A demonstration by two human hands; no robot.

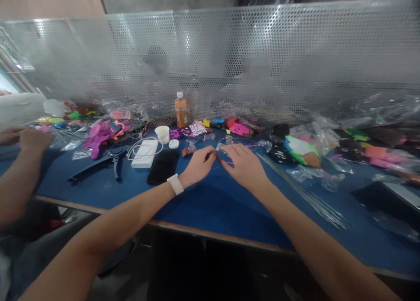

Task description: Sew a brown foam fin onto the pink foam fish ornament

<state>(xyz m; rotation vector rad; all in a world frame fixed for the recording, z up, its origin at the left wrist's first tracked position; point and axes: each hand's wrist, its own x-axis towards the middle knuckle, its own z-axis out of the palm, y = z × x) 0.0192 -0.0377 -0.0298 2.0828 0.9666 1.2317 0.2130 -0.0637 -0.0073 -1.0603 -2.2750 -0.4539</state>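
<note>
My left hand is closed in a pinch over the blue table, with a small dark reddish-brown piece at its fingertips. Close beside it on the right, my right hand has its thumb and fingers curved toward the same spot; its fingertips are too blurred to show what they hold. A thin wire loop and a thin pink strip lie around the fingers. Just left of my left hand sits a small brown item in clear wrap. A bundle of thin clear strands lies right of my right hand.
On the left are a black phone, a white power bank with cable, a white cup, black pliers and another person's hands. An orange drink bottle stands before a perforated metal screen. Colourful wrapped items line the back.
</note>
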